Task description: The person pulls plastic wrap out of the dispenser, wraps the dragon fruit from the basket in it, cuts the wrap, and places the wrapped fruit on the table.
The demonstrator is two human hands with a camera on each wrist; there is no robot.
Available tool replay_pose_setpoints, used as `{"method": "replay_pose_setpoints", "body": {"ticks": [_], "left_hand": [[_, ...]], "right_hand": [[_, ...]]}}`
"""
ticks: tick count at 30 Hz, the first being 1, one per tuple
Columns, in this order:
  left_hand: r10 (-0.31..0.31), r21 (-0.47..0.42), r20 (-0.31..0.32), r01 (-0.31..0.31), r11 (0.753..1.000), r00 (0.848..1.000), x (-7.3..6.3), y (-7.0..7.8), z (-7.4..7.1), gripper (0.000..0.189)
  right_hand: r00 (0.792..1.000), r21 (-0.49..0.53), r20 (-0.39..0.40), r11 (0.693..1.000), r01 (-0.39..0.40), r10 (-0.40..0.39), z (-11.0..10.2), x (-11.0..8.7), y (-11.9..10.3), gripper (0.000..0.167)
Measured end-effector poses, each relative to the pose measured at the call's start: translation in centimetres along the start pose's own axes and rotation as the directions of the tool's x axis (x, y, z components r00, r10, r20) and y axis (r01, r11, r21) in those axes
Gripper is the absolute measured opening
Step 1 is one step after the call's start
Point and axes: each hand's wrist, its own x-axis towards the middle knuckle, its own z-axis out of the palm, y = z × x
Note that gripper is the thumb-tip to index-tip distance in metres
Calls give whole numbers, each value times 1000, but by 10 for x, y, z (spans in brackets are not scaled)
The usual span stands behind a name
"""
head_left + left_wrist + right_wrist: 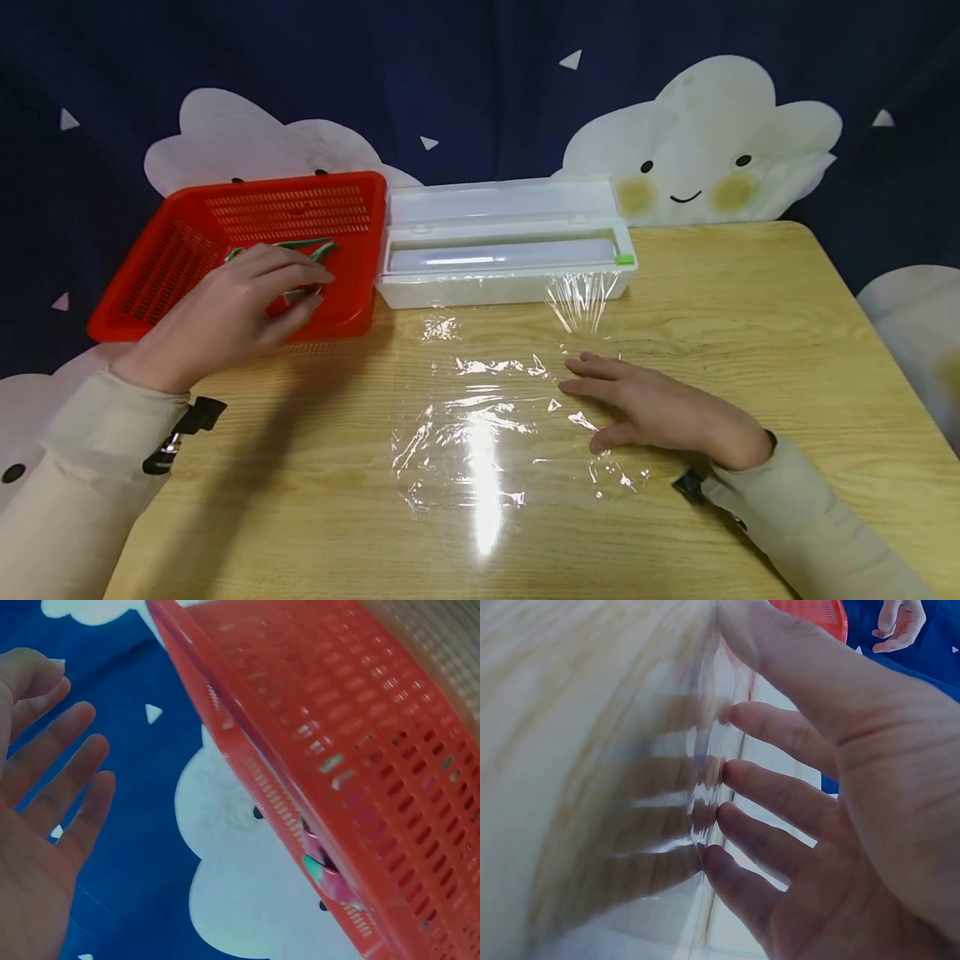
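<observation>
My left hand [243,304] hovers over the red plastic basket [372,250], its fingers bent loosely with nothing between them. Beneath it, partly hidden by the hand, lie green and pink items [324,250] whose kind I cannot tell. A sheet of clear cling film [487,408] is spread on the table, running out from a white film dispenser box [502,292]. My right hand [667,412] is at the film's right side, fingers spread, and in the right wrist view its fingertips [714,859] rest right at the film's surface.
The dispenser's lid [502,200] stands raised at the back, with a film roll [517,252] inside and a small green piece [624,260] at its right end. Behind the wooden table [750,333] hangs a dark blue cloth [480,75] with white clouds.
</observation>
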Motion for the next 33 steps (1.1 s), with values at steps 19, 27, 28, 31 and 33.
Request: {"method": "replay_pose_setpoints", "body": {"ticks": [19,27,28,31,33], "left_hand": [[-164,-40,-3,164,986,986,-14,-40,21,40],[-256,-71,-4,256,964,967,-26,-61,30,42],[-253,-71,-9,252,965,967,-26,-62,31,41],[-250,-71,-9,249,966,968,-25,-66,34,39],[-250,-68,-3,249,966,968,-24,-67,35,41]], "right_hand": [[1000,-3,-1,1000,8,-8,1,1,1,78],[1000,-10,-7,1000,-2,2,3,4,3,80],[1000,-9,-5,1000,-2,2,3,3,3,80],[1000,-3,0,1000,-5,5,2,2,3,80],[1000,-4,-2,1000,0,0,2,2,4,80]]}}
